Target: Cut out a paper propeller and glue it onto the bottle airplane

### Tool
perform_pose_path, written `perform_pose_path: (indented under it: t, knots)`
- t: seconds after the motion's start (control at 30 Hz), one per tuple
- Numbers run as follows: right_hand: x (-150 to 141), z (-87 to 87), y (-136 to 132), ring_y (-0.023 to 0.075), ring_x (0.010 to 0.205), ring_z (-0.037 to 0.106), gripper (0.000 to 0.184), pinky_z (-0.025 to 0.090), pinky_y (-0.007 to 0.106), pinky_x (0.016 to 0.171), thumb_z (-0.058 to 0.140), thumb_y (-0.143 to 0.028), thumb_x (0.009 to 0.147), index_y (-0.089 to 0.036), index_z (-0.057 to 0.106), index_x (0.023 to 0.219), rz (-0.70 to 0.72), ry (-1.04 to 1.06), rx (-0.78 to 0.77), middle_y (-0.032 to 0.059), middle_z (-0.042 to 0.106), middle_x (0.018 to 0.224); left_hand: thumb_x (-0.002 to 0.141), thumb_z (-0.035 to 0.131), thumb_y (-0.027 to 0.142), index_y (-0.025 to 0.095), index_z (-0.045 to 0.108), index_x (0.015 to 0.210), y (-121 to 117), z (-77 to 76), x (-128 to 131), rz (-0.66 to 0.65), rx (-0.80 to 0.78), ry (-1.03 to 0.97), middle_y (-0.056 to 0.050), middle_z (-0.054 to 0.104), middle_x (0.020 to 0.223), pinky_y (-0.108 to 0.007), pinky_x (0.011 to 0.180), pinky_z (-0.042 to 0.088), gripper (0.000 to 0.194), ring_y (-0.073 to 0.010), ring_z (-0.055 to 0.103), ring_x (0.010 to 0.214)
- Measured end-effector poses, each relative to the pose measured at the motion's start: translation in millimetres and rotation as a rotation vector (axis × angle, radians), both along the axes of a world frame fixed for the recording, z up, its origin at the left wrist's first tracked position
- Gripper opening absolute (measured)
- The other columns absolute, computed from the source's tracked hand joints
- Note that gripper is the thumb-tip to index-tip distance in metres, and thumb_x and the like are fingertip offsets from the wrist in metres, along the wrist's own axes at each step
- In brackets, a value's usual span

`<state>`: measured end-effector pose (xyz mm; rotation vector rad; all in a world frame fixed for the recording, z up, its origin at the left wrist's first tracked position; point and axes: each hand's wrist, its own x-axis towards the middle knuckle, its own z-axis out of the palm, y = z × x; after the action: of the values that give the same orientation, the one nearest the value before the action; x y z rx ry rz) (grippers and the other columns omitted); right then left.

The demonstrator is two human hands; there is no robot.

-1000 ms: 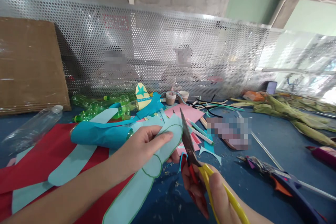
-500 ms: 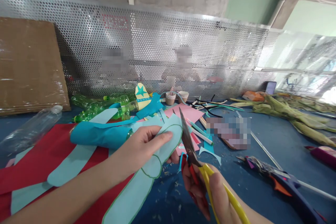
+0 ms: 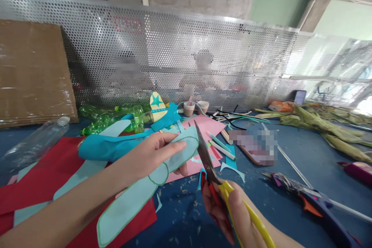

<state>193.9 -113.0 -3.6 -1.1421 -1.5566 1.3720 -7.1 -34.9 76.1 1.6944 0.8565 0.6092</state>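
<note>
My left hand [image 3: 151,159] pinches a long light-blue paper cutout [image 3: 130,201] outlined in green, holding it above the blue table [image 3: 290,162]. The cutout's rounded end [image 3: 188,145] sits right beside the scissor blades. My right hand [image 3: 229,213] grips scissors [image 3: 215,180] with yellow and red handles, blades pointing up and away, their edge against the cutout's end. Under the cutout lie red paper [image 3: 43,178] and pink paper [image 3: 203,124].
A turquoise paper roll [image 3: 110,147], green plastic bottles [image 3: 116,118] and a clear bottle [image 3: 37,141] lie to the left. A blue glue gun [image 3: 314,201] rests at right, corn husks [image 3: 319,128] beyond. Two small cups [image 3: 196,107] stand by the perforated metal screen [image 3: 186,46]. Cardboard [image 3: 31,73] leans at far left.
My left hand has turned and lifted the cutout, swinging its long tail left. The scissors tilted slightly left, following the rounded end. A thin offcut now lies on the table.
</note>
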Motion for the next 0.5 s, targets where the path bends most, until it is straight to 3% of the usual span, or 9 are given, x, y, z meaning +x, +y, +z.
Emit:
perform_pose_path:
  t: [0.1,0.27,0.37,0.5]
  knots:
    - [1.8,-8.0,4.4,0.0065,0.038,0.035,0.076,0.028,0.02,0.037,0.021,-0.09,0.078,-0.019,0.049,0.078,0.025,0.028,-0.04,-0.0083,0.034,0.056,0.094,0.045,0.053,0.017,0.063,0.079,6.4,0.4,-2.2,-0.003,-0.146,-0.058,-0.005,0.072,0.066,-0.027,0.061,0.049,0.043,-0.0175,0.065,0.06]
    - [-0.7,-12.9,9.8,0.0054,0.036,0.035,0.084,0.027,0.019,0.037,0.018,-0.096,0.07,-0.018,0.05,0.076,0.044,0.108,-0.129,-0.0094,0.033,0.055,0.094,0.026,0.066,0.014,0.057,0.101,16.6,-1.3,-5.0,-0.054,-0.447,-0.189,-0.009,0.076,0.076,-0.023,0.051,0.041,0.061,-0.0171,0.068,0.055]
    - [-4.0,-9.8,10.2,0.0052,0.035,0.036,0.084,0.026,0.019,0.037,0.02,-0.097,0.067,-0.019,0.05,0.073,0.039,0.166,-0.185,-0.0095,0.033,0.055,0.096,0.009,0.066,0.015,0.06,0.097,18.7,-3.6,-6.8,-0.042,-0.528,-0.307,-0.009,0.077,0.078,-0.018,0.053,0.04,0.072,-0.0155,0.071,0.061]
    - [-5.8,-5.6,10.3,0.0047,0.033,0.035,0.085,0.026,0.019,0.035,0.022,-0.098,0.065,-0.018,0.05,0.071,0.025,0.227,-0.204,-0.0092,0.035,0.055,0.097,0.004,0.063,0.015,0.066,0.089,19.4,-10.7,-7.9,-0.036,-0.627,-0.421,-0.007,0.077,0.073,-0.019,0.059,0.045,0.079,-0.019,0.074,0.07]
